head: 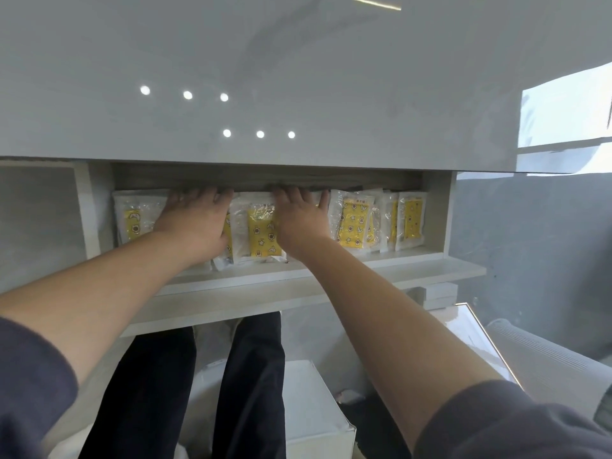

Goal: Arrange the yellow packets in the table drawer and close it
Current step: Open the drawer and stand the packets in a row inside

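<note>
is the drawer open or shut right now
Open. The drawer is pulled out from under the tabletop, yellow packets exposed, left hand and right hand on them.

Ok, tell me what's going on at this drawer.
A person has both hands flat inside the open drawer under the white table top. The left hand and right hand press side by side on the yellow packets, which fill the drawer in a row. The drawer is pulled out, not yet closed.
</note>
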Demonstrator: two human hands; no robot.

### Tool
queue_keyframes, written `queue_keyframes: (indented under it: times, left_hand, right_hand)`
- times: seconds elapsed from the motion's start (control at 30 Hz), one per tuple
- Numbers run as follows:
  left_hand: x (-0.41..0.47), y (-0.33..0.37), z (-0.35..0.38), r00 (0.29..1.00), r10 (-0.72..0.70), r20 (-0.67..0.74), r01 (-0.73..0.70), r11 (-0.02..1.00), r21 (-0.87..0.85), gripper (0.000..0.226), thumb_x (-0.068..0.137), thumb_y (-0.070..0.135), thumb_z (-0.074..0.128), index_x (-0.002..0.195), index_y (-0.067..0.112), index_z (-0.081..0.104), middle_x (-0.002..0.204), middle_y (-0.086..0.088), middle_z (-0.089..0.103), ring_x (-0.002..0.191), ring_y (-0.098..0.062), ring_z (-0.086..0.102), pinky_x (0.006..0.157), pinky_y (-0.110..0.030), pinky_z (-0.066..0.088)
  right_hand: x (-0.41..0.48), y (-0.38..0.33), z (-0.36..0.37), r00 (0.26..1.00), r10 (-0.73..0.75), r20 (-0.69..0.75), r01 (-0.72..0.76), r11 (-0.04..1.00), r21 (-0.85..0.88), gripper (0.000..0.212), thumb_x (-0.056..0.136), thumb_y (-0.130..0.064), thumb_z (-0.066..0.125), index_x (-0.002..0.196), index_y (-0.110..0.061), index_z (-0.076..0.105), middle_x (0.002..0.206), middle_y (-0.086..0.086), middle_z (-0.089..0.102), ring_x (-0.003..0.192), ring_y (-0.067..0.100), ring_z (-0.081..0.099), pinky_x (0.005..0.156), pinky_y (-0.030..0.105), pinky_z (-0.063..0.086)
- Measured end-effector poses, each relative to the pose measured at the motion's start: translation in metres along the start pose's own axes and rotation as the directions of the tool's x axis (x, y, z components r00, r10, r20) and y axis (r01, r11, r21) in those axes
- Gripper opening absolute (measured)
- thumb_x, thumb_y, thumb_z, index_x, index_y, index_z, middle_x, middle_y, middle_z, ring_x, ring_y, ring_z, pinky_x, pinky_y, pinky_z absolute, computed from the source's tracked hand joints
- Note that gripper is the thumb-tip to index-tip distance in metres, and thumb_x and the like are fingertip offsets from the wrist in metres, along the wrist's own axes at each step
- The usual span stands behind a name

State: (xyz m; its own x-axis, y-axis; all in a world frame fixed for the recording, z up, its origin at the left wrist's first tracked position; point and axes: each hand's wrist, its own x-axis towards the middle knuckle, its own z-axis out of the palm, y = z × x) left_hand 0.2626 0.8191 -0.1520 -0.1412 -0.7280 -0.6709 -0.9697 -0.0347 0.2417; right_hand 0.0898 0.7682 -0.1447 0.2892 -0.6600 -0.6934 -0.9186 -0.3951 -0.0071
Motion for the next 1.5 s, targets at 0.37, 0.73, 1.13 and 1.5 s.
queue_keyframes:
  times: [0.37, 0.73, 1.13, 1.5]
  left_hand:
    - [0.01, 0.021, -0.012, 0.997, 0.083, 0.009, -0.083, 0.996, -0.037, 0.071, 0.086, 0.032, 0.056, 0.147, 0.016, 0.023, 0.145, -0.008, 0.038, 0.129, -0.029, 0.04, 0.103, -0.044, 0.036]
    - [0.009, 0.021, -0.011, 0.995, 0.092, 0.037, -0.092, 0.996, -0.011, 0.072, 0.086, 0.032, 0.057, 0.148, 0.015, 0.022, 0.149, -0.007, 0.035, 0.134, -0.028, 0.037, 0.109, -0.045, 0.032]
    - [0.011, 0.027, -0.014, 0.996, 0.082, 0.043, -0.081, 0.996, -0.025, 0.077, 0.087, 0.03, 0.055, 0.151, 0.014, 0.015, 0.154, -0.007, 0.026, 0.139, -0.028, 0.029, 0.111, -0.048, 0.027]
    - [0.017, 0.033, -0.016, 0.998, 0.058, -0.011, -0.058, 0.998, -0.013, 0.077, 0.087, 0.029, 0.056, 0.15, 0.012, 0.017, 0.153, -0.009, 0.028, 0.135, -0.03, 0.036, 0.106, -0.046, 0.033]
  right_hand:
    - [-0.002, 0.007, -0.004, 0.999, 0.035, -0.028, -0.035, 0.999, -0.027, 0.068, 0.086, -0.018, 0.053, 0.148, -0.021, 0.025, 0.146, 0.004, 0.036, 0.141, 0.026, 0.024, 0.115, 0.062, 0.006]
    - [-0.003, 0.007, -0.003, 1.0, 0.022, -0.019, -0.022, 0.999, -0.025, 0.067, 0.086, -0.017, 0.053, 0.147, -0.019, 0.025, 0.146, 0.005, 0.036, 0.141, 0.028, 0.024, 0.114, 0.063, 0.006]
    - [-0.005, 0.029, -0.007, 0.996, 0.086, 0.002, -0.086, 0.996, -0.004, 0.076, 0.084, -0.012, 0.053, 0.151, -0.018, 0.016, 0.153, 0.005, 0.028, 0.146, 0.026, 0.015, 0.116, 0.062, 0.004]
    - [0.001, 0.041, -0.007, 0.996, 0.088, -0.02, -0.088, 0.996, -0.006, 0.072, 0.087, -0.013, 0.05, 0.151, -0.02, 0.018, 0.152, 0.005, 0.03, 0.146, 0.025, 0.018, 0.116, 0.062, 0.002]
